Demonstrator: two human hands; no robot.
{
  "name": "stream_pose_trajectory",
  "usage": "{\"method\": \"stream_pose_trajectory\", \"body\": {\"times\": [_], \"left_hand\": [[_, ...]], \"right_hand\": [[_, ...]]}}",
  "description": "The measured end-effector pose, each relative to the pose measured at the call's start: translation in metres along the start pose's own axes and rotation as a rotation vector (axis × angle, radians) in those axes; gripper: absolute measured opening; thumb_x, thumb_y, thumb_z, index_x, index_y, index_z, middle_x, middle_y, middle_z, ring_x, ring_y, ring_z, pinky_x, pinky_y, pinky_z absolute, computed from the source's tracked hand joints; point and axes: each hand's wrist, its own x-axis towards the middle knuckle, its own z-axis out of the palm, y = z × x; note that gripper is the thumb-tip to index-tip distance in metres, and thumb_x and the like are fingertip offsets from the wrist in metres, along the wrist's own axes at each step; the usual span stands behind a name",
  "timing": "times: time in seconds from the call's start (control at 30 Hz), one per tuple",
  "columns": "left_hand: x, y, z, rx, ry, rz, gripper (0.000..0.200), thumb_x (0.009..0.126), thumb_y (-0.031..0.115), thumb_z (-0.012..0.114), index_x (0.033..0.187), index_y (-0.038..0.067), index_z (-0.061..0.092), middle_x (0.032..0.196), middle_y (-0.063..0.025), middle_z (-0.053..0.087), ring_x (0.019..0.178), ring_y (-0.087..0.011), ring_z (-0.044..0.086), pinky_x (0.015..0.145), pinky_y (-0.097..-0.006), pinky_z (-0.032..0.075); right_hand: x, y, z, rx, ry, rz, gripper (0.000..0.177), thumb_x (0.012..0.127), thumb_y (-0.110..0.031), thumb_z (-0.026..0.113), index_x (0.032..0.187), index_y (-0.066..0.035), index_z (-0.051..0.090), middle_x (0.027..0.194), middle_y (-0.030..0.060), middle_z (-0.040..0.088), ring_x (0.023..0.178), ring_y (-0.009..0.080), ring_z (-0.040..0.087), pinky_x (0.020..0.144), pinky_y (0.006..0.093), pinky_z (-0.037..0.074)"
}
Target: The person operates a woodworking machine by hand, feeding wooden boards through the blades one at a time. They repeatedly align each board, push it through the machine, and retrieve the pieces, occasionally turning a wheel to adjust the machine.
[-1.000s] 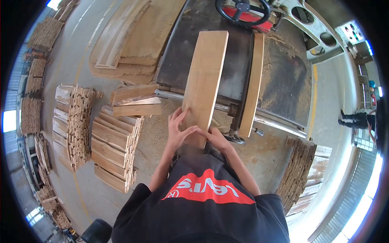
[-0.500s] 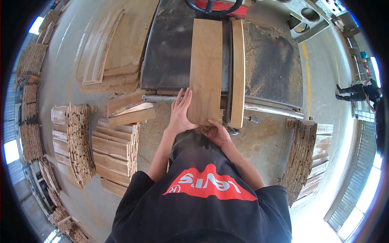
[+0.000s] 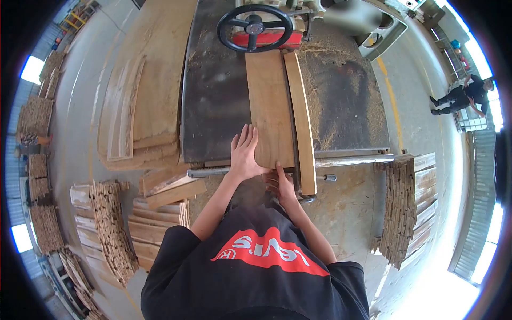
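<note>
A long flat wooden board [image 3: 269, 106] lies on the dark metal machine table [image 3: 216, 96], its far end at the red part under the black handwheel [image 3: 255, 25]. My left hand [image 3: 245, 154] rests against the board's left edge near the close end, fingers stretched out and thumb toward the end. At the near end, my right hand [image 3: 282, 184] holds the board, with a finger or thumb on top and the other fingers curled below. Along the board's right side runs a wooden guide strip [image 3: 303, 122] beside a dark metal bar.
Wide wooden sheets [image 3: 154, 96] lie left of the table. Stacked planks stand at the left [image 3: 109, 229] and right [image 3: 400, 213]. Sawdust [image 3: 328, 101] covers the table's right part. A metal rail [image 3: 352, 160] crosses the near edge. Another person [image 3: 461, 98] stands far right.
The board has slid forward, away from me, to the handwheel's red part, both hands moving along with it. My view has tilted up, showing the whole handwheel.
</note>
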Motion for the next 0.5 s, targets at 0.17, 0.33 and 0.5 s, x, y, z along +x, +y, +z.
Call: {"method": "stream_pose_trajectory", "body": {"times": [0.17, 0.33, 0.5], "left_hand": [[0.030, -0.014, -0.003, 0.037, -0.022, 0.018, 0.136, 0.051, 0.054, 0.096, 0.157, -0.008, 0.036, 0.161, -0.0297, 0.041, 0.158, -0.0394, 0.029, 0.123, -0.0598, 0.026], [0.049, -0.026, -0.003, 0.041, -0.008, 0.032, 0.134, 0.053, 0.057, 0.095, 0.156, -0.008, 0.037, 0.161, -0.0286, 0.042, 0.157, -0.0388, 0.030, 0.122, -0.0591, 0.027], [0.100, -0.032, -0.023, 0.002, -0.002, 0.028, 0.127, 0.056, 0.061, 0.093, 0.153, -0.003, 0.043, 0.156, -0.0245, 0.048, 0.155, -0.0388, 0.033, 0.121, -0.0581, 0.029]], "right_hand": [[0.021, -0.014, 0.014, -0.095, 0.137, -0.115, 0.050, 0.097, -0.057, 0.072, 0.085, -0.009, 0.069, 0.069, -0.0010, 0.060, 0.057, 0.0132, 0.061, 0.051, 0.0262, 0.045], [0.038, -0.031, 0.035, -0.046, 0.148, -0.173, 0.046, 0.100, -0.049, 0.071, 0.082, -0.007, 0.068, 0.064, -0.0010, 0.058, 0.053, 0.0130, 0.058, 0.048, 0.0252, 0.043], [0.065, -0.068, 0.063, -0.133, 0.186, -0.215, 0.052, 0.106, -0.046, 0.059, 0.081, -0.003, 0.075, 0.061, 0.0031, 0.062, 0.051, 0.0146, 0.054, 0.049, 0.0317, 0.043]]}}
